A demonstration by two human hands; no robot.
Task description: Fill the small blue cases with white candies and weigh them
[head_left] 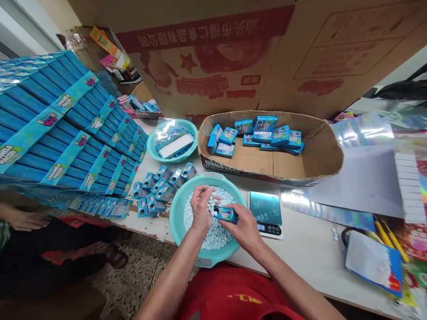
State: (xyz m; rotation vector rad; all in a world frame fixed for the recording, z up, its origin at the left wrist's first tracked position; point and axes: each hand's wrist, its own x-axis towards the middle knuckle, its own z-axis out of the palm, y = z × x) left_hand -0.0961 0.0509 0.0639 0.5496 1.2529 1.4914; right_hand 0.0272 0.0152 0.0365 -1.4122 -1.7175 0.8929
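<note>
A teal basin (180, 202) full of small white and pale blue candies sits at the table's near edge. Over it, my right hand (245, 226) grips a small open blue candy box (227, 214). My left hand (201, 210) is cupped around a handful of white candies (211, 205), held right at the box's open end. Several open empty blue boxes (158, 186) lie in a cluster left of the basin.
A small digital scale (266, 212) stands right of the basin. Behind it, a cardboard tray (320, 151) holds several closed blue boxes. A second teal bowl (152, 149) sits at the back. Stacked blue cartons (66, 129) fill the left. Another person's hand (23, 218) rests at far left.
</note>
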